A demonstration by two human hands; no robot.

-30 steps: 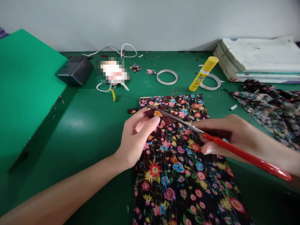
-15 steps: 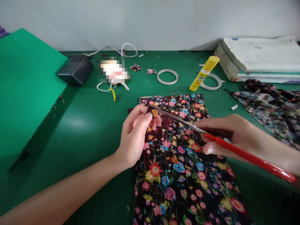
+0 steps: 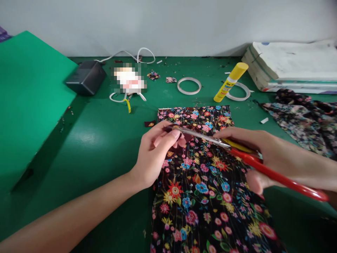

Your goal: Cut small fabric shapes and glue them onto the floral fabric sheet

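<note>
Left hand (image 3: 152, 158) pinches a maroon scrap (image 3: 187, 138); right hand (image 3: 271, 149) grips red-handled scissors (image 3: 243, 157) across it, above floral fabric (image 3: 210, 200).

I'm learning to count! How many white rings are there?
2: a white ring left of the yellow glue stick, another ring partly behind it. More may be hidden.

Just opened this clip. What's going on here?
A person's right hand holds red-handled scissors, the blades pointing at a dark maroon scrap pinched in the left hand. Whether the blades are cutting it is too blurred to tell. Under both hands, a floral cloth lies on a green table. Beyond it are a yellow glue stick and two pale rings.
</note>
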